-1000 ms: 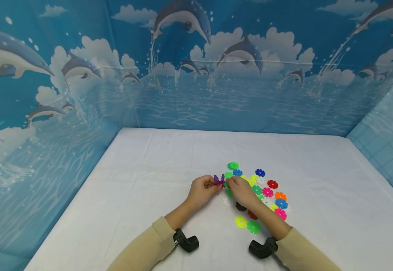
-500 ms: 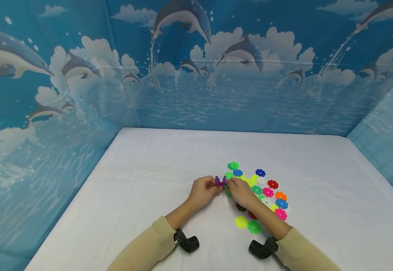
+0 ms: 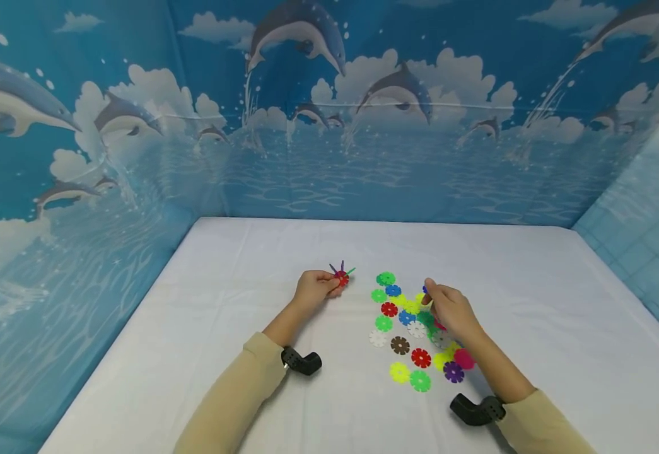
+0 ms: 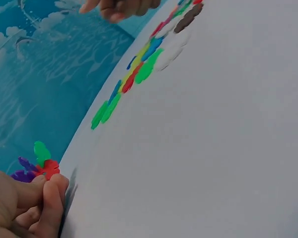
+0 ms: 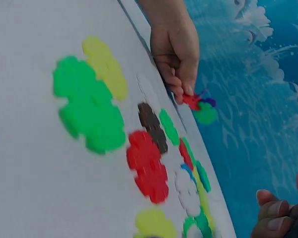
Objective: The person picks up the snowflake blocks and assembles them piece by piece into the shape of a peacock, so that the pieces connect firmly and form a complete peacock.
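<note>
My left hand (image 3: 313,291) pinches a red notched flower disc (image 3: 342,279), lifted left of the scattered discs. Slotted into its edge are purple discs (image 4: 24,171) and a green disc (image 4: 41,152), standing out like petals. In the right wrist view this joined piece hangs from the thumb and fingertips. My right hand (image 3: 454,313) hovers over the right part of the disc group, fingers loosely bent, with nothing visible in them. A dark blue disc (image 3: 425,289) peeks out beside its fingertips, apparently on the table. The hand and forearm hide some discs there.
Loose flower discs lie on the white table (image 3: 238,277), among them a brown disc (image 3: 400,345), a red disc (image 3: 421,358), a purple disc (image 3: 453,372) and a yellow disc (image 3: 400,372). Dolphin-printed curtains (image 3: 329,170) stand along the back and sides.
The hands have parted: my left moved left and away with the joined discs, my right moved right. A green disc now shows on the joined piece. A red disc on the table is uncovered.
</note>
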`<move>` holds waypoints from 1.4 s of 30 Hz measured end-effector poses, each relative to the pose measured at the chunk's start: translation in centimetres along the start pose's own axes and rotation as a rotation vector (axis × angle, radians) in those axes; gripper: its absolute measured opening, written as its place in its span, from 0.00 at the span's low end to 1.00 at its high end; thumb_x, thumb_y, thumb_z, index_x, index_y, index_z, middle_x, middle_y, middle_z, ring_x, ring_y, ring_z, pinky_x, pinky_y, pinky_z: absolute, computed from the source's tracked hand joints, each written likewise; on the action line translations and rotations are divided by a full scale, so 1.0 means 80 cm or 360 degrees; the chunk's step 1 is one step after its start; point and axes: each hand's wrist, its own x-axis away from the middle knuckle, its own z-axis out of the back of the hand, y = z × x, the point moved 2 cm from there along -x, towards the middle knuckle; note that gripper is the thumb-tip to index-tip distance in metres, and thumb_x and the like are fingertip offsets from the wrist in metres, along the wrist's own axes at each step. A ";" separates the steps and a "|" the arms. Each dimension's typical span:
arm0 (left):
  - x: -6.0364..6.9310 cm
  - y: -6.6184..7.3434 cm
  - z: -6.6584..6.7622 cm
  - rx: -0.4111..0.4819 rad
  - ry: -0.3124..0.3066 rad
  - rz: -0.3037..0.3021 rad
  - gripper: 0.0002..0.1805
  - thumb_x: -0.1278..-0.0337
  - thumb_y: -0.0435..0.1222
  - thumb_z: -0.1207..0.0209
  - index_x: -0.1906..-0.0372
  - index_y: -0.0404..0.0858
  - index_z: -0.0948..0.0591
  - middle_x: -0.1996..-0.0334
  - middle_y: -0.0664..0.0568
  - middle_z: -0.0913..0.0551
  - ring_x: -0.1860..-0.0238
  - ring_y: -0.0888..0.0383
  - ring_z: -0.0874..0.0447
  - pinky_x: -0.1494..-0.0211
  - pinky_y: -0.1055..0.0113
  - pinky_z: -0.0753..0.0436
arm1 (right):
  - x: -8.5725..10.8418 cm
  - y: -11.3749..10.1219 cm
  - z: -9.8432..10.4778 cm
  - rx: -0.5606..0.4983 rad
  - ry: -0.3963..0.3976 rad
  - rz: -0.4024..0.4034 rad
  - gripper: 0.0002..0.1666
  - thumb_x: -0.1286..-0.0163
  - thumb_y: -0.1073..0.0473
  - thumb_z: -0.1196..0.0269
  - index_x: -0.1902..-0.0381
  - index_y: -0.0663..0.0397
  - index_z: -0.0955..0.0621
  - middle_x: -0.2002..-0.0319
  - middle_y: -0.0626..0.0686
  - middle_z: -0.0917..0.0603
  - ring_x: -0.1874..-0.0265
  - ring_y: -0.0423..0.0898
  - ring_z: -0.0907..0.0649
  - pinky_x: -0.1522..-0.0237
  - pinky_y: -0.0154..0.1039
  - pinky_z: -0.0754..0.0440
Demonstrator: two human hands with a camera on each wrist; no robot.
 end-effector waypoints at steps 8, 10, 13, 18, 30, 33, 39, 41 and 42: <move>-0.025 0.007 0.009 -0.0021 0.0082 0.0243 0.11 0.38 0.25 0.40 0.55 0.20 0.21 0.62 0.33 0.17 0.78 0.65 0.17 0.65 0.74 0.17 | 0.004 0.043 0.047 0.0055 0.0070 -0.0096 0.40 0.21 0.37 0.65 0.57 0.71 0.25 0.83 0.52 0.31 0.81 0.49 0.31 0.75 0.41 0.32; -0.027 0.008 0.010 -0.0004 0.0095 0.0305 0.11 0.39 0.24 0.39 0.55 0.20 0.22 0.62 0.35 0.17 0.79 0.65 0.17 0.66 0.74 0.17 | 0.005 0.053 0.054 0.0102 0.0082 -0.0101 0.39 0.21 0.38 0.64 0.57 0.71 0.25 0.82 0.52 0.31 0.79 0.50 0.30 0.74 0.41 0.32; -0.028 0.010 0.012 -0.0002 0.0114 0.0363 0.11 0.41 0.24 0.38 0.56 0.21 0.22 0.65 0.37 0.17 0.81 0.65 0.18 0.68 0.74 0.18 | 0.006 0.066 0.060 0.0174 0.0096 -0.0109 0.35 0.21 0.41 0.60 0.57 0.71 0.25 0.79 0.53 0.29 0.76 0.50 0.29 0.73 0.40 0.31; -0.027 0.013 0.014 -0.0138 0.0151 0.0368 0.08 0.42 0.27 0.36 0.61 0.24 0.20 0.78 0.46 0.17 0.84 0.66 0.19 0.73 0.76 0.20 | 0.008 0.079 0.059 0.0239 0.0083 -0.0088 0.27 0.23 0.47 0.50 0.55 0.71 0.25 0.72 0.54 0.25 0.68 0.51 0.27 0.71 0.36 0.27; 0.001 0.026 -0.009 -0.0533 -0.0151 0.0203 0.06 0.44 0.31 0.35 0.69 0.31 0.21 0.81 0.51 0.19 0.83 0.65 0.23 0.77 0.75 0.24 | 0.014 0.086 0.065 0.0396 -0.0057 0.0012 0.24 0.31 0.47 0.39 0.58 0.66 0.24 0.71 0.53 0.26 0.69 0.49 0.27 0.72 0.38 0.27; 0.006 0.032 -0.026 -0.0657 -0.0345 0.0001 0.06 0.42 0.33 0.35 0.65 0.33 0.18 0.78 0.51 0.19 0.79 0.63 0.23 0.73 0.73 0.24 | 0.016 0.087 0.063 0.0429 -0.0104 0.0056 0.26 0.35 0.45 0.35 0.59 0.64 0.24 0.73 0.51 0.27 0.70 0.48 0.27 0.73 0.37 0.29; 0.009 0.033 -0.062 -0.0936 -0.0335 -0.0286 0.10 0.42 0.37 0.34 0.58 0.36 0.17 0.72 0.55 0.21 0.70 0.62 0.25 0.66 0.69 0.25 | 0.020 0.092 0.060 0.0431 -0.0145 0.0074 0.30 0.41 0.44 0.29 0.57 0.63 0.26 0.73 0.51 0.30 0.70 0.48 0.28 0.74 0.37 0.30; 0.009 0.030 -0.071 -0.1050 -0.0288 -0.0334 0.13 0.43 0.38 0.33 0.55 0.36 0.16 0.72 0.57 0.23 0.70 0.62 0.27 0.66 0.69 0.27 | 0.019 0.093 0.059 0.0435 -0.0155 0.0072 0.30 0.42 0.44 0.28 0.58 0.64 0.26 0.73 0.51 0.30 0.70 0.48 0.28 0.74 0.37 0.30; 0.009 0.029 -0.075 -0.1103 -0.0271 -0.0342 0.15 0.43 0.39 0.33 0.54 0.37 0.16 0.73 0.57 0.23 0.71 0.62 0.28 0.67 0.70 0.29 | 0.019 0.092 0.059 0.0434 -0.0159 0.0066 0.30 0.42 0.45 0.28 0.58 0.64 0.26 0.73 0.52 0.30 0.70 0.48 0.29 0.73 0.38 0.30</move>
